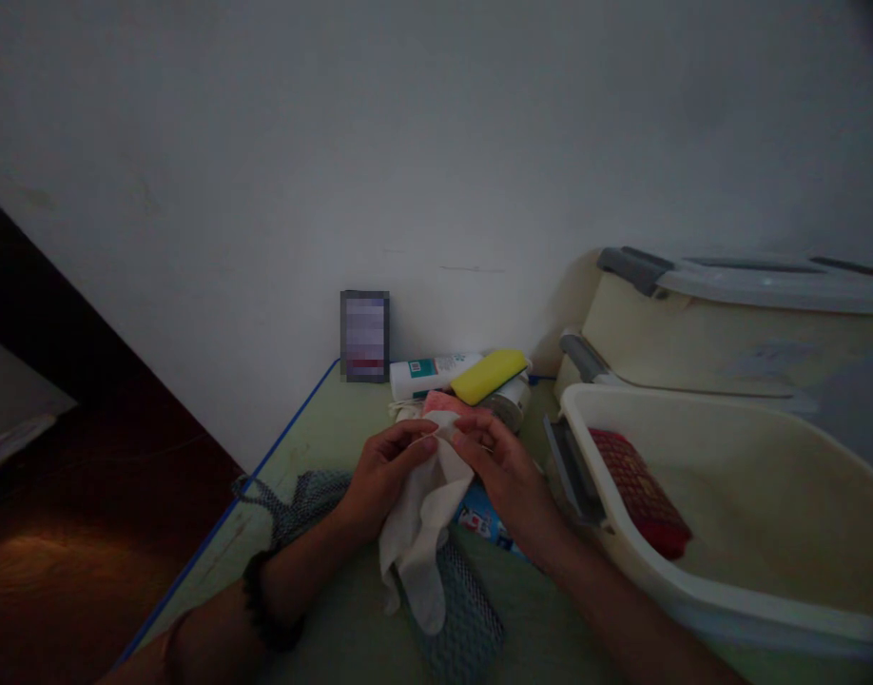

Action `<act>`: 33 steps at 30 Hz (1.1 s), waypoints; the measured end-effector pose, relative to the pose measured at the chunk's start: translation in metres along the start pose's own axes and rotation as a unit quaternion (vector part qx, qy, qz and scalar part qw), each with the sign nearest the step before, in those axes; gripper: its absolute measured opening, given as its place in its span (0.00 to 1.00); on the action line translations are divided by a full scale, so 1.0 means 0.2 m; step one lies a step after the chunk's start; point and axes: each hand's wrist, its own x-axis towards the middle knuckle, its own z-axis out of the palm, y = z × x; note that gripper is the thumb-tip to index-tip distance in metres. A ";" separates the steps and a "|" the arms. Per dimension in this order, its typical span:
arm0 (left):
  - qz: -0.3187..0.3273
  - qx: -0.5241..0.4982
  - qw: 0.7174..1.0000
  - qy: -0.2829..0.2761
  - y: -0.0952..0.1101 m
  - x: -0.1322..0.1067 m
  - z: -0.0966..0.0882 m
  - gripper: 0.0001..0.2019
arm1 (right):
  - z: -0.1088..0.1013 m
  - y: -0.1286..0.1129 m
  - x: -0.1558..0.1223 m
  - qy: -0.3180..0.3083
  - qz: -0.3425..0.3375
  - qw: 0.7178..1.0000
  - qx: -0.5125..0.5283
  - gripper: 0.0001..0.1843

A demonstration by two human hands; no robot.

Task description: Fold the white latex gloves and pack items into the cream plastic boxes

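Note:
My left hand (pixel 385 471) and my right hand (pixel 504 471) meet above a green table (pixel 322 419), both pinching the top of a white cloth (pixel 418 533) that hangs down between them. Under the cloth lies a grey mesh bag (pixel 457 618). A small blue printed packet (pixel 479 521) shows below my right hand. Just behind my fingers a pink item (pixel 443 401) peeks out.
At the wall stand a white tube (pixel 426 374), a yellow case (pixel 488 375), a metal can (pixel 512 401) and a small blurred card (pixel 365 335). A cream plastic tub (pixel 765 590) at right holds a red patterned pouch (pixel 640 490); lidded bins (pixel 728 323) stand behind it.

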 end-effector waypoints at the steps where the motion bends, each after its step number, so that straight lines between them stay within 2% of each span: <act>1: 0.001 0.003 1.000 0.003 0.00 0.00 0.00 0.10 | 0.00 0.00 0.00 -0.003 -0.004 1.000 -0.005 0.15; 9: 0.012 0.025 1.000 0.008 0.01 -0.01 0.01 0.08 | 0.00 0.02 -0.01 -0.006 -0.009 1.000 -0.026 0.13; 14: 0.028 -0.005 0.999 0.029 0.00 0.01 0.00 0.08 | -0.01 0.02 0.00 0.040 -0.010 0.999 -0.012 0.13; 21: 0.023 -0.014 0.998 0.053 0.00 0.01 0.01 0.10 | 0.00 0.01 -0.03 0.072 -0.026 0.996 -0.042 0.06; 23: 0.025 -0.012 0.999 0.043 0.00 0.01 0.01 0.11 | 0.00 0.00 -0.03 0.071 -0.034 0.996 -0.049 0.02; 27: 0.030 -0.014 0.999 0.026 0.00 0.01 0.01 0.12 | 0.00 0.01 -0.02 0.051 -0.037 0.997 -0.046 0.10; 30: 0.034 -0.011 0.999 0.033 -0.01 0.01 0.00 0.12 | 0.00 0.02 -0.02 0.041 -0.045 0.997 -0.039 0.08; 33: 0.041 -0.019 0.998 0.041 -0.02 0.02 0.00 0.13 | 0.01 0.01 -0.03 0.061 -0.061 0.996 -0.035 0.05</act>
